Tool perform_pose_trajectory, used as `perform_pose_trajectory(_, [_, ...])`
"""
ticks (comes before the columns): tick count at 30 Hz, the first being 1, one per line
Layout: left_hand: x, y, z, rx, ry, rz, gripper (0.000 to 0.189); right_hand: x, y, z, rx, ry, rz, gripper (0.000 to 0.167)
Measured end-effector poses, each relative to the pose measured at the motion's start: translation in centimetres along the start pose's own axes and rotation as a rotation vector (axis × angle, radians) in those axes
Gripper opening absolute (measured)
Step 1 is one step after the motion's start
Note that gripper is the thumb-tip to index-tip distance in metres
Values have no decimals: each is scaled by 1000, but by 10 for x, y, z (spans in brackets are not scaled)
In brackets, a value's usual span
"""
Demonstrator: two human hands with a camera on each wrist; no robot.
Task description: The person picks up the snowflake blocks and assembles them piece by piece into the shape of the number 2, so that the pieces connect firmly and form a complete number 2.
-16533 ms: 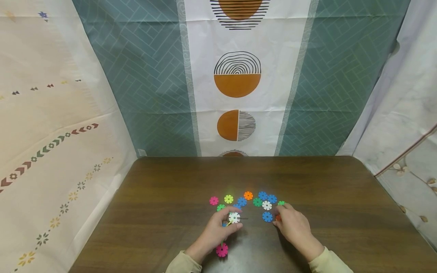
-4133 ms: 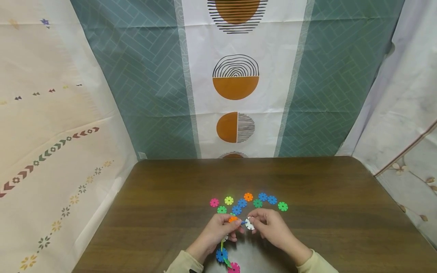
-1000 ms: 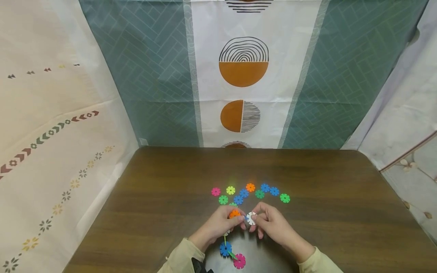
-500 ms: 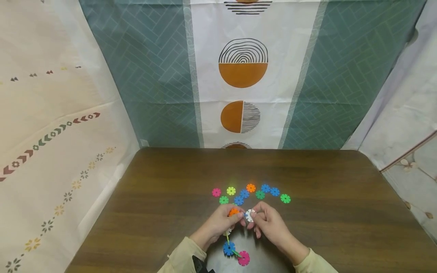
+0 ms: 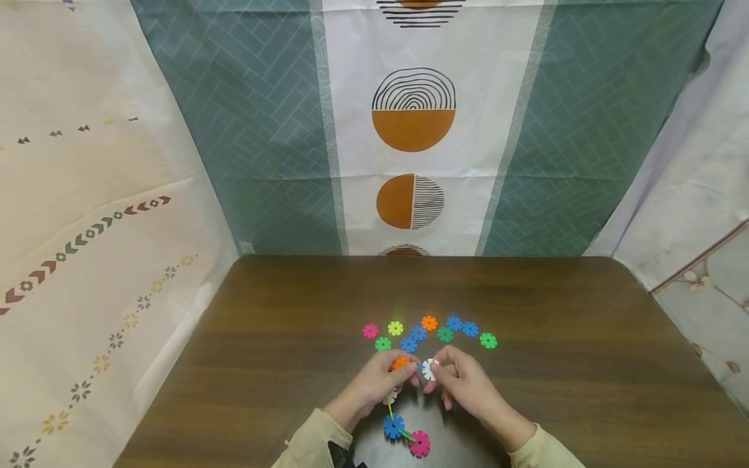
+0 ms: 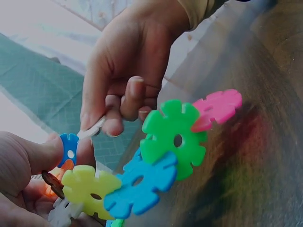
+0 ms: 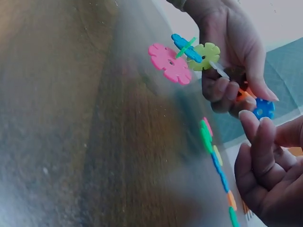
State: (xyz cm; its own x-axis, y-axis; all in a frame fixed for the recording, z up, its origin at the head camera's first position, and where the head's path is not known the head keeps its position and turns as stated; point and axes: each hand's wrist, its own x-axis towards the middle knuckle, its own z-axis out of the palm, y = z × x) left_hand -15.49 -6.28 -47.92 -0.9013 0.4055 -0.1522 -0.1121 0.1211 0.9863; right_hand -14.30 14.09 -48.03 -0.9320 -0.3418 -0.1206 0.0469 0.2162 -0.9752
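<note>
Notched plastic snowflake discs are slotted into a chain. My left hand pinches its upper end, around an orange disc and a blue disc. Below hang a dark brown disc, a whitish disc, a yellow disc, another blue disc, a green disc and a pink disc. Between thumb and fingers my right hand pinches a white disc at the upper blue disc's edge. Whether their slots interlock is hard to tell.
Beyond the hands, loose discs lie flat on the brown wooden table, among them a pink disc, a yellow disc, an orange disc and a green disc. A patterned cloth hangs behind the table.
Since the oldest frame, orange and blue discs have joined the chain, and my right hand has brought a white disc from the table to it. Lately the chain's pink end has swung slightly right.
</note>
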Motion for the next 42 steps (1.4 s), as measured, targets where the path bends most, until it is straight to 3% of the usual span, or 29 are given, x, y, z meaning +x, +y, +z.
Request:
perform_pose_trajectory(5, [-1, 0, -2, 6, 15, 9, 22, -1, 0, -4, 28, 21, 18, 19])
perform_pose_trajectory(12, [-1, -2, 2, -5, -12, -6, 23, -1, 0, -2, 41, 12, 5, 20])
perform_pose_trajectory(27, [-3, -2, 7, -28, -11, 18, 16, -3, 0, 7, 110, -84, -16, 23])
perform_pose_trajectory(36, [-2, 1, 5, 88, -46, 25, 13, -1, 1, -1, 137, -230, -24, 23])
perform_pose_trajectory(42, [-4, 4, 6, 71, -60, 15, 14, -1, -2, -1, 85, -220, -25, 33])
